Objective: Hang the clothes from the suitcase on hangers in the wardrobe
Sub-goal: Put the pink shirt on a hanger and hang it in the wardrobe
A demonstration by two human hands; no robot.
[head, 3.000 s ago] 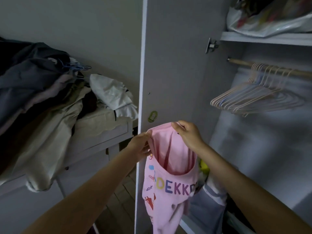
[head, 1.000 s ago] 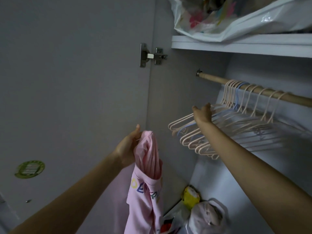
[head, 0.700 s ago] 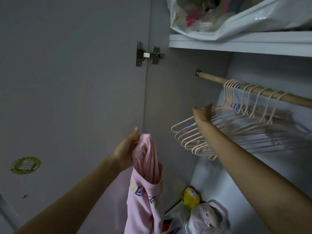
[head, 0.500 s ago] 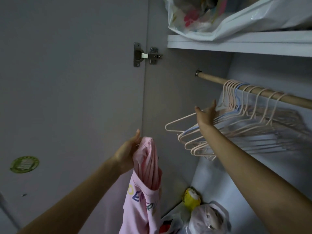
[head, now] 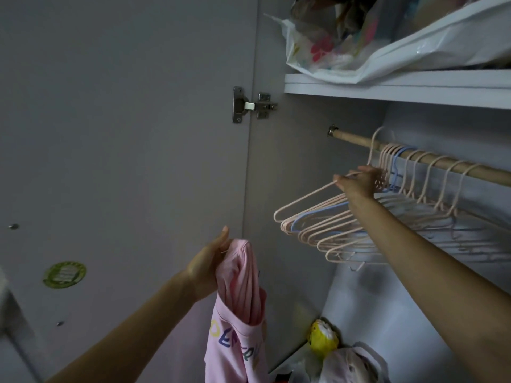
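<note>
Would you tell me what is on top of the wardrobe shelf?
A white plastic bag of colourful items lies on the shelf; its contents and anything behind it are hidden.

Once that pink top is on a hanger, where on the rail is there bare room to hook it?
The wooden rail is bare between its wall bracket and the first hook; the right hand is lifting that end pink hanger. Farther right, the hangers sit bunched, then spaced. The left hand holds the pink top.
</note>
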